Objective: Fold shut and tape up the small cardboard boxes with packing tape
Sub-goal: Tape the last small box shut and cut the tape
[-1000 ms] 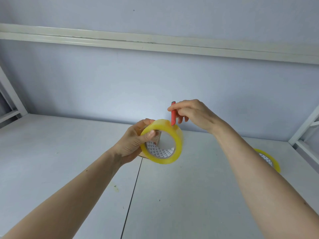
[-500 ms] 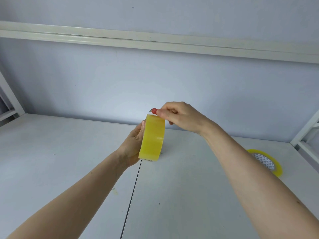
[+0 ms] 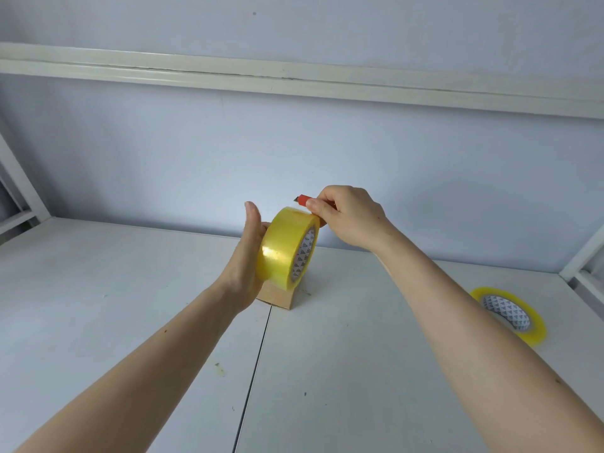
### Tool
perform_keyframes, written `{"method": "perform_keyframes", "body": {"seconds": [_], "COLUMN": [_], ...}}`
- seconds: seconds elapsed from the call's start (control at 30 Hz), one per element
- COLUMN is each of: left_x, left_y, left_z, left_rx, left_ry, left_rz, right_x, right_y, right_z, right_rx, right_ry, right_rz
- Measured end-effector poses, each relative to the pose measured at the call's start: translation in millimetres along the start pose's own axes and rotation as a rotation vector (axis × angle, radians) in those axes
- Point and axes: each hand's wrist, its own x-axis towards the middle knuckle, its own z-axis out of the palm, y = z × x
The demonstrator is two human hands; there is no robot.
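I see left hand (image 3: 243, 266) holding tape roll (image 3: 287, 246) above box (image 3: 277, 297); right hand (image 3: 348, 215) gripping red cutter (image 3: 302, 200) at roll's top edge.

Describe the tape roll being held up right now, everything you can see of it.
The held tape roll is translucent yellow packing tape wound thick on a white core printed with small dark triangles. It stands on edge, tilted, lifted above the small cardboard box. The left hand holds it from the left side. The right hand touches its upper right rim while gripping a red utility knife, whose tip pokes out just above the roll. No loose tape end is discernible.
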Motion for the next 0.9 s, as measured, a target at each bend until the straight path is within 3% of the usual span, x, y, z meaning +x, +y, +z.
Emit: {"method": "perform_keyframes", "body": {"seconds": [0.23,0.33,0.47,0.67,0.9], "left_x": [-5,-5,-8,-16,-28], "left_y": [11,20,18,19,19], "left_z": [4,9,4,-2,-16], "left_rx": [0.183,0.258,0.238,0.263,0.328], "left_ry": [-0.03,0.003,0.053,-0.03,-0.117], "left_rz": [0.193,0.133,-0.016,-0.127,-0.326], "right_x": [8,19,20,24,30], "right_y": [-4,0,16,19,29], "right_z": [-5,-12,-3,-6,21], "right_rx": [-0.178,-0.089,-0.096,-0.2,-0.35], "right_ry": [0.103,0.145,0.067,0.08,-0.015], "right_rz": [0.014,0.086,0.123,0.116,0.098]}}
